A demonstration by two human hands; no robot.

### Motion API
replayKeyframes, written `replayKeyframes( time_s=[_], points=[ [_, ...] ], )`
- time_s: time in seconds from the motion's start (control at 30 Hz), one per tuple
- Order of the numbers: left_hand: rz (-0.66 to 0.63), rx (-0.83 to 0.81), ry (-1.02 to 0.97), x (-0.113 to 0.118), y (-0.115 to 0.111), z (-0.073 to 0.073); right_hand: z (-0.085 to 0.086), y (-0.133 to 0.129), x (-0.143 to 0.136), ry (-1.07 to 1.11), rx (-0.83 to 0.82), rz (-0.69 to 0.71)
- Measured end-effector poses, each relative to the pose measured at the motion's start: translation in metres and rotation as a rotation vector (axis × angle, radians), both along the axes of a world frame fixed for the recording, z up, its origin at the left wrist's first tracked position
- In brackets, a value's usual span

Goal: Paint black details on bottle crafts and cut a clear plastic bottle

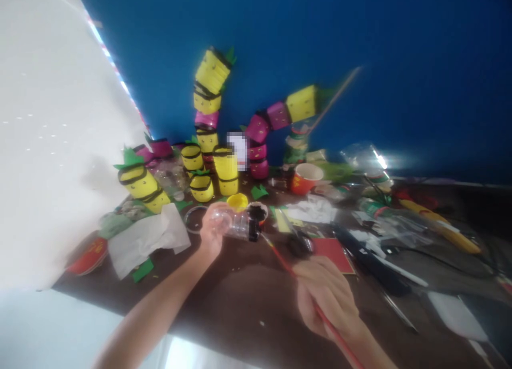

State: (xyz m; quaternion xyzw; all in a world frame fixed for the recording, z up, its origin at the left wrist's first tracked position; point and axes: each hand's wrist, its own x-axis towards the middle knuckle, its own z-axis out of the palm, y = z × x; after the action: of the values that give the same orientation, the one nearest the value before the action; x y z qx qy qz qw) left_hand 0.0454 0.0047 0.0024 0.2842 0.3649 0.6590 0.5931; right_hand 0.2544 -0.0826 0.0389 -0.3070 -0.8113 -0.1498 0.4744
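Observation:
My left hand (213, 230) is closed around one end of a clear plastic bottle piece (237, 223), held on its side above the dark table. A black band (253, 229) covers the piece's right end. In my right hand (328, 294) is a long red-handled paintbrush (283, 259), its tip close to the black end; whether they touch I cannot tell. Just behind the bottle piece are a small yellow cup (237, 201) and a container with something black inside (259, 211), partly hidden.
Stacked yellow (214, 73) and magenta (258, 129) decorated cups stand against the blue wall. A red paper cup (306, 178), crumpled tissue (314, 209), scissors (300, 243) and a yellow-handled cutter (440, 225) lie around. White paper (148, 243) is at left.

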Motion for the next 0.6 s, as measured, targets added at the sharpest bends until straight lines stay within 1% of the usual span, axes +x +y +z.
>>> replayKeyframes(
  time_s=[0.1, 0.17, 0.33, 0.4, 0.53, 0.6],
  points=[
    [0.005, 0.012, 0.003, 0.0, 0.0, 0.001, -0.002, 0.0, 0.0, -0.019, -0.002, 0.005],
    [-0.008, 0.021, 0.007, -0.001, 0.0, 0.001, -0.007, 0.0, 0.002, -0.006, -0.018, 0.026],
    [-0.031, 0.019, -0.031, -0.003, 0.001, -0.001, -0.026, -0.003, 0.013, 0.203, 0.015, 0.053],
    [-0.044, 0.034, -0.038, -0.004, 0.001, -0.003, -0.029, -0.004, 0.016, 0.22, 0.002, 0.072],
    [-0.063, 0.086, -0.046, -0.003, 0.0, -0.004, -0.023, -0.004, 0.015, 0.198, -0.047, 0.093],
    [-0.034, 0.083, -0.036, -0.001, 0.0, -0.002, -0.017, -0.004, 0.013, 0.23, -0.032, 0.106]
  ],
)
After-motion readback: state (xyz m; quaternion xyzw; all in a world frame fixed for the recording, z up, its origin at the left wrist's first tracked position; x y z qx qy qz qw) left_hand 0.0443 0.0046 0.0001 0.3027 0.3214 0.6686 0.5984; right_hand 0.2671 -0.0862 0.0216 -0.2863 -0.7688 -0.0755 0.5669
